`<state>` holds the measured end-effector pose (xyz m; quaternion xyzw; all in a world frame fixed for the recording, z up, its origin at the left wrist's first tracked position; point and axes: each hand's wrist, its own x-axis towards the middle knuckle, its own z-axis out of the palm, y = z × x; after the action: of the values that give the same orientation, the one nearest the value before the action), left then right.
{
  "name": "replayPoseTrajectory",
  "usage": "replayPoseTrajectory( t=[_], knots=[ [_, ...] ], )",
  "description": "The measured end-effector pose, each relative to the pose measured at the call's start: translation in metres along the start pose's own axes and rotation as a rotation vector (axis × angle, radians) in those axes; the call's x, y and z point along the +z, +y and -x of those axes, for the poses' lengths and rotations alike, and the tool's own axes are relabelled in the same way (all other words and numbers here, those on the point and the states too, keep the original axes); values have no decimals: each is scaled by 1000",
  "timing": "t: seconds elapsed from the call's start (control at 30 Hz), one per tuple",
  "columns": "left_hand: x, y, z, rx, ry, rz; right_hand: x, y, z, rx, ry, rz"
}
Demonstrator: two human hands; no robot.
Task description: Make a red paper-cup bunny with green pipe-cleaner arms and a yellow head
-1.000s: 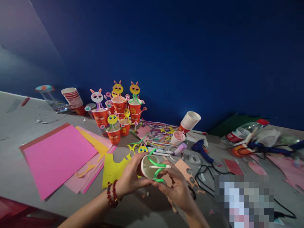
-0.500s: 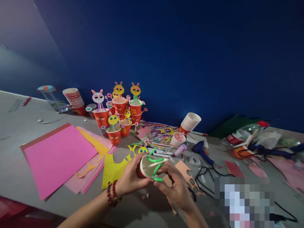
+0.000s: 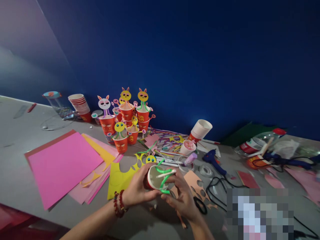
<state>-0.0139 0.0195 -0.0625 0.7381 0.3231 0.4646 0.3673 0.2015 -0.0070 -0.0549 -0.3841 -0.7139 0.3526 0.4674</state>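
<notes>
While tight around the cup (image 3: 153, 179), left hand (image 3: 136, 190) opposite right hand (image 3: 181, 199), the latter's grip by green pipe cleaners (image 3: 164, 182) unclear.

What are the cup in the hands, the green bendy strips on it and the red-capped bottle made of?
Cup: probably paper, matte; the wall looks thin and the inside plain white.
Green strips: perhaps pipe cleaners, since they are thick and bent, but the texture is too blurred to confirm.
Bottle: likely clear, glossy plastic, being see-through with highlights.
</notes>
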Motion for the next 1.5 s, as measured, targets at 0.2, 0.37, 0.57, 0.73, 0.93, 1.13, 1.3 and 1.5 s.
replayPoseTrajectory(
  t=[0.2, 0.37, 0.57, 0.73, 0.93, 1.13, 1.3, 1.5],
  knots=[
    [0, -2, 3, 36, 17, -77, 4, -5, 1, -64, 6, -4],
    [1, -1, 2, 63, 32, -76, 7, 2, 5, -80, 47, -1],
    [0, -1, 2, 66, 35, -70, 6, 4, 6, -95, 46, 21],
    [1, -5, 4, 59, 29, -48, 5, 3, 6, -113, 30, 54],
    [5, -9, 3, 20, 38, 84, 8, 3, 6, -130, 50, 32],
    [8, -22, 9, -241, -16, 533, 5, 6, 13, -85, 158, -64],
    [12, -21, 11, -389, -173, 944, 4, 2, 13, -91, 194, -200],
    [19, -19, 10, -411, -264, 1248, 10, 10, 12, -58, 201, -196]
  ],
)
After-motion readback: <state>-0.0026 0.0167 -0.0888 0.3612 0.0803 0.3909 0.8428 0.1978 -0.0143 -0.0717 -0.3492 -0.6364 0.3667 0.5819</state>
